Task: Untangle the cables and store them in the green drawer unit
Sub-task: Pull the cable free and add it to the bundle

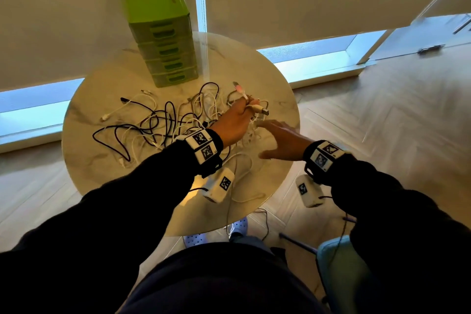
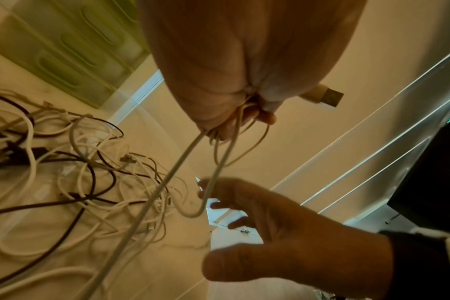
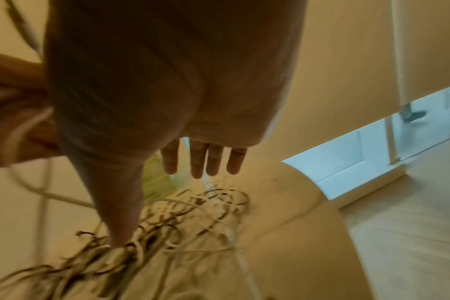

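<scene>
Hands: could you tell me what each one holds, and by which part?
Left hand grips white cables near their plug ends. Right hand is open, holding nothing.

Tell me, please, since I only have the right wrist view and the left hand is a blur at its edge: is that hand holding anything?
Observer: Yes. In the left wrist view the left hand grips a few thin white cables, and a white USB-A plug sticks out past its fingers.
Operator: Thank you. Are those cables free of the pile?
Observer: No. One strand runs from the fist down into the tangle of black and white cables.
Operator: Is a drawer open for them?
Observer: Not yet. In the head view the tall green plastic drawer unit stands at the far edge of the round marble-look table with all its drawers shut.
</scene>
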A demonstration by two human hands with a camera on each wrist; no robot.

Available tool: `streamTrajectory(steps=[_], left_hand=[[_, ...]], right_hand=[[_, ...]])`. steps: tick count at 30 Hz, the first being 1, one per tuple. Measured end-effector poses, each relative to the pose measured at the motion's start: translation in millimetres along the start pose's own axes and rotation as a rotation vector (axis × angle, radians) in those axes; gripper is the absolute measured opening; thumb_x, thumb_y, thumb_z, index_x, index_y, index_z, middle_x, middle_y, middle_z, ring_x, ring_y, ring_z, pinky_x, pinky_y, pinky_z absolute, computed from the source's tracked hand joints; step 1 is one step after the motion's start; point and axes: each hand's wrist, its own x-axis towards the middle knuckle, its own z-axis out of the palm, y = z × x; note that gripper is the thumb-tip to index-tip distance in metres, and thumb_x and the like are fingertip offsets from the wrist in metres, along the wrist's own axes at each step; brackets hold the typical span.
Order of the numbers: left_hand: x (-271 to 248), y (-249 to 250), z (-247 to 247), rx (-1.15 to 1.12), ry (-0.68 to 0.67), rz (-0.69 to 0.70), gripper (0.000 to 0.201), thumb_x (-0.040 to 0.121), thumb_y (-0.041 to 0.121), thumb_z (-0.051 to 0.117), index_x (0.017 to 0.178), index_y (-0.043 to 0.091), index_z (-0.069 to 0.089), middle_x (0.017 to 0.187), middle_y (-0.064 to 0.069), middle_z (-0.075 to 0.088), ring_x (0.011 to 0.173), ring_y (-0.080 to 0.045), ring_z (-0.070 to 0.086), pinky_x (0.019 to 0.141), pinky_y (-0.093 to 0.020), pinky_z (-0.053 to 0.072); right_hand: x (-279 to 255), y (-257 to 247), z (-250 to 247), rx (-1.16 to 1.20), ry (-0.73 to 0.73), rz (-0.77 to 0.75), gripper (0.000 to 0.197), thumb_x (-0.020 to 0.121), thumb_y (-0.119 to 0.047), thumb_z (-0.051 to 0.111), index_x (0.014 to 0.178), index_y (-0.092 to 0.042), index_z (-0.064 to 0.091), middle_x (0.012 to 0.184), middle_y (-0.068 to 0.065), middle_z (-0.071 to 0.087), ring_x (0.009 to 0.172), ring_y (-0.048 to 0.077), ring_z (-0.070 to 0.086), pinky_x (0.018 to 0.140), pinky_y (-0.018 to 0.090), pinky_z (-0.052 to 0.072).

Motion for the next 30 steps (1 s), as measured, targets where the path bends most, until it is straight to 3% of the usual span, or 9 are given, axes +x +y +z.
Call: streamTrajectory(steps=[5,9,12,15,18,21,24,27,30], left_hand=[[10,6,2,-0.027,0.05,0.0,0.015,0.109,0.018,0.038,0.099,0.014,0.048,0.078,0.01,0.046,0.058,0.012,0.045,0.063,-0.011,0.035],[10,6,-17,0.038,0.127,0.013,0.019,0.109,0.019,0.036,0.107,0.011,0.053,0.101,0.002,0.058,0.086,0.006,0.052,0.073,-0.001,0.035],[5,-4,-31,0.052,0.178,-0.021,0.023,0.11,0.023,0.034,0.103,0.017,0.055,0.091,0.003,0.058,0.077,-0.004,0.05,0.067,-0.006,0.037],[1,-12,-41,-0.143,0.231,-0.074,0.021,0.11,0.027,0.033,0.104,0.025,0.053,0.086,0.006,0.055,0.066,-0.004,0.044,0.061,-0.019,0.037],[-3,-11,-45,-0.29,0.249,-0.121,0.019,0.11,0.026,0.033,0.11,0.023,0.051,0.085,0.006,0.053,0.058,0.0,0.042,0.055,-0.017,0.035],[-9,-10,-46,-0.37,0.235,-0.158,0.02,0.11,0.023,0.032,0.112,0.021,0.052,0.083,0.006,0.052,0.06,-0.001,0.043,0.059,-0.018,0.035],[-16,-10,-43,-0.426,0.239,-0.184,0.023,0.11,0.022,0.032,0.1,0.027,0.052,0.08,0.005,0.048,0.068,-0.008,0.04,0.064,-0.022,0.034],[-19,-12,-39,-0.438,0.211,-0.157,0.025,0.11,0.02,0.031,0.094,0.022,0.049,0.076,0.003,0.041,0.059,-0.005,0.036,0.057,-0.019,0.031],[-21,-11,-39,-0.395,0.222,-0.167,0.026,0.11,0.021,0.031,0.093,0.024,0.051,0.075,0.004,0.044,0.059,-0.006,0.037,0.058,-0.021,0.033]], right_hand=[[6,-35,-2,0.085,-0.071,-0.208,0.034,0.1,-0.045,0.051,0.11,-0.017,0.067,0.112,0.0,0.069,0.101,0.016,0.061,0.096,0.036,0.045],[0,-24,-9,0.034,0.009,-0.207,0.034,0.104,-0.041,0.04,0.092,-0.019,0.064,0.079,-0.008,0.064,0.075,0.013,0.061,0.075,0.027,0.045],[-4,-2,-21,0.004,-0.096,-0.078,0.034,0.104,-0.041,0.04,0.086,-0.022,0.062,0.071,-0.007,0.064,0.069,0.01,0.059,0.072,0.025,0.045],[-11,23,-18,-0.032,-0.297,0.081,0.036,0.104,-0.035,0.044,0.089,-0.016,0.069,0.075,-0.004,0.072,0.07,0.006,0.061,0.081,0.026,0.046],[-15,33,-1,-0.141,-0.471,0.221,0.026,0.1,-0.027,0.053,0.113,-0.015,0.071,0.11,0.003,0.074,0.1,0.011,0.064,0.103,0.029,0.043],[-6,26,12,-0.185,-0.464,0.252,0.08,0.084,-0.033,0.075,0.152,-0.018,0.035,0.153,0.006,0.042,0.137,0.022,0.042,0.115,0.033,0.032],[8,-3,5,-0.017,-0.182,0.087,0.125,0.068,-0.055,0.083,0.158,-0.021,0.004,0.164,0.006,0.014,0.148,0.028,0.018,0.12,0.044,0.022],[23,-42,-8,0.154,0.009,-0.06,0.112,0.075,-0.058,0.077,0.158,-0.023,0.01,0.163,0.005,0.019,0.148,0.023,0.02,0.118,0.04,0.022],[34,-72,-7,0.114,-0.097,-0.151,0.07,0.092,-0.05,0.062,0.149,-0.02,0.035,0.137,0.006,0.056,0.124,0.021,0.052,0.102,0.035,0.039]])
